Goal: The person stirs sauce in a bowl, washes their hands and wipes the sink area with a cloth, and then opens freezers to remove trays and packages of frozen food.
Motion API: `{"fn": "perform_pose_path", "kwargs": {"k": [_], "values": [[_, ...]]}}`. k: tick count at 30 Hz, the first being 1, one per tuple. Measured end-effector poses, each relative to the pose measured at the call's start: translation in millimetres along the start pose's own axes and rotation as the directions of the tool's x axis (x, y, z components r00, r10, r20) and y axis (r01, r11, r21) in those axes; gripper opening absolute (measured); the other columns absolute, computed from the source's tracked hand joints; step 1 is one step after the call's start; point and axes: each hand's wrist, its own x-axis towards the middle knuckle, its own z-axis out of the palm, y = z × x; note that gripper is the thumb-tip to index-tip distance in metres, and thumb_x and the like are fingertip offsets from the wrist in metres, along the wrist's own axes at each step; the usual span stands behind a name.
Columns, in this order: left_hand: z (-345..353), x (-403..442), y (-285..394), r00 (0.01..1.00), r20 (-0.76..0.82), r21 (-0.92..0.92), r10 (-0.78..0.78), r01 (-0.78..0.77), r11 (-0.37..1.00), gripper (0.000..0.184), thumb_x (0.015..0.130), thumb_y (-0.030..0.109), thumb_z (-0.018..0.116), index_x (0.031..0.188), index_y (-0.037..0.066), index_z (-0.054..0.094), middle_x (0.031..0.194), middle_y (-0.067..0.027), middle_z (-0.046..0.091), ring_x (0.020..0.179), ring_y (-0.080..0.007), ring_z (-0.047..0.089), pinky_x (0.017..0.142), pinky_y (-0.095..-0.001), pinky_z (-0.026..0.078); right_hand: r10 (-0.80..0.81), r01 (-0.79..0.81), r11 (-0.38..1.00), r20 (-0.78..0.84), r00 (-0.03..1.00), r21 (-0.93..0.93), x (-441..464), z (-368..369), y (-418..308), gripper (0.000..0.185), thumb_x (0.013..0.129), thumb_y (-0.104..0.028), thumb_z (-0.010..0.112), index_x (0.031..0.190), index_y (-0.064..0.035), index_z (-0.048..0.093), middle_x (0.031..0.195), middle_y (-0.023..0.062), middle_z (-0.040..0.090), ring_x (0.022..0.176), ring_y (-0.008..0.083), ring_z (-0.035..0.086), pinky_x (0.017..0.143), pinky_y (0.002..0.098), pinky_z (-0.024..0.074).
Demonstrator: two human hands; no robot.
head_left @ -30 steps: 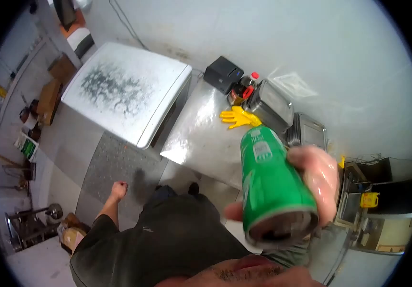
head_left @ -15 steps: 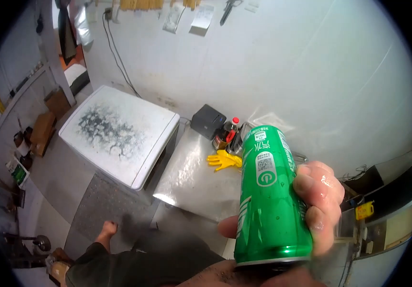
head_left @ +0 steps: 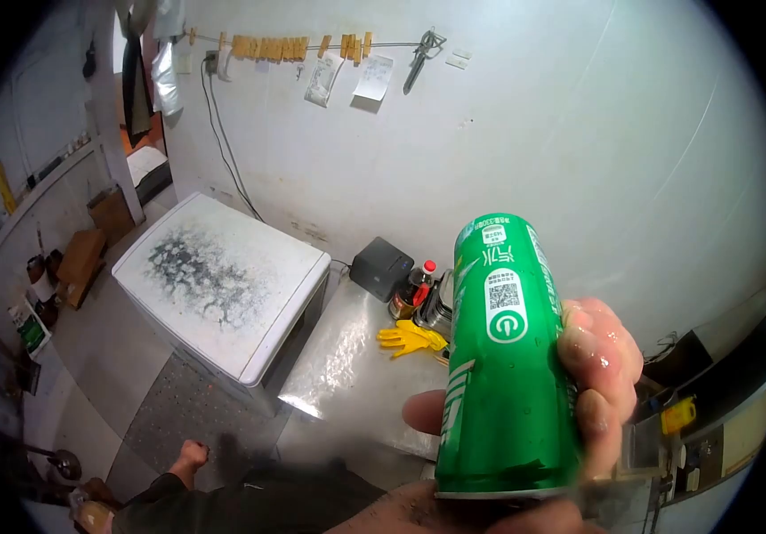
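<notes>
Right hand (head_left: 604, 383) wrapped round green can (head_left: 503, 356), thumb left, fingers right, long axis running near to far between them; left hand (head_left: 191, 455) well apart, fingers curled in, nothing visibly held.

1. Can (head_left: 507, 400): 1.
2. Hands: 2, i.e. one right hand (head_left: 601, 378) and one left hand (head_left: 191, 455).
3. Glove (head_left: 408, 337): 1 made out.
4. Bottle with red cap (head_left: 422, 283): 1.
5. Black box (head_left: 381, 269): 1.
6. Metal table (head_left: 334, 360): 1.
7. White cabinet (head_left: 267, 294): 1.
8. Trays (head_left: 437, 307): number uncertain; partly covered by the can.
9. Clothespins (head_left: 269, 48): at least ten; bunched too tightly for an exact tally.
10. Paper pieces hung up: 2, namely a printed slip (head_left: 322, 80) and a white sheet (head_left: 372, 78).
11. Whisk-like tool (head_left: 419, 67): 1.
12. Yellow jug (head_left: 678, 415): 1.
13. Wall socket (head_left: 212, 60): 1.
</notes>
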Motion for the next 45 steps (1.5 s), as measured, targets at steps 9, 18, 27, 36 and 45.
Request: {"fn": "perform_pose_path", "kwargs": {"k": [9,18,27,36,45], "values": [[3,20,-2,0.996,0.029,0.178,0.079,-0.083,0.981,0.026,0.079,0.020,0.057,0.088,-0.001,0.069,0.084,-0.0208,0.067,0.079,-0.0326,0.066,0.072,-0.0388,0.052,0.028,-0.026,0.999,0.040,0.999,-0.036,3,-9,1,0.062,0.073,-0.020,0.074,0.122,-0.0068,0.037,0.108,0.0137,0.053,0.096,0.0265,0.050,0.080,0.0356,0.0406],[-2,41,-12,0.899,0.171,0.503,0.404,-0.432,0.749,0.028,0.080,0.020,0.056,0.091,-0.001,0.069,0.095,-0.0221,0.066,0.093,-0.0365,0.064,0.083,-0.0390,0.049,0.060,-0.054,0.996,0.081,0.995,-0.077,0,-20,5,0.077,0.070,-0.020,0.079,0.129,-0.0061,0.032,0.117,0.0149,0.050,0.106,0.0279,0.050,0.092,0.0370,0.0387],[-1,39,-4,0.934,0.147,0.452,0.326,-0.356,0.818,0.028,0.080,0.020,0.056,0.092,-0.002,0.069,0.096,-0.0225,0.066,0.092,-0.0376,0.064,0.081,-0.0401,0.050,0.120,-0.115,0.993,0.230,0.966,-0.032,4,-32,15,0.082,0.067,-0.019,0.082,0.129,-0.0054,0.030,0.119,0.0161,0.050,0.108,0.0294,0.050,0.094,0.0388,0.0387],[-15,-8,35,0.893,0.104,0.409,0.437,-0.439,0.800,0.025,0.078,0.019,0.053,0.072,-0.002,0.065,0.062,-0.0173,0.060,0.055,-0.0240,0.057,0.057,-0.0395,0.047,0.355,-0.469,0.874,0.492,0.795,0.127,-39,-66,58,0.041,0.069,-0.020,0.072,0.097,-0.0024,0.048,0.092,0.0191,0.061,0.072,0.0312,0.060,0.063,0.0410,0.0492],[-14,-68,72,0.998,-0.047,0.004,0.036,-0.036,0.999,0.029,0.086,0.025,0.056,0.086,-0.002,0.066,0.071,-0.0121,0.065,0.063,-0.0182,0.061,0.061,-0.0321,0.048,0.984,-0.940,0.175,0.035,0.173,-0.293,-264,-155,98,0.066,0.067,-0.027,0.086,0.113,0.0039,0.051,0.110,0.0162,0.058,0.100,0.0227,0.057,0.089,0.0340,0.0461]]}}
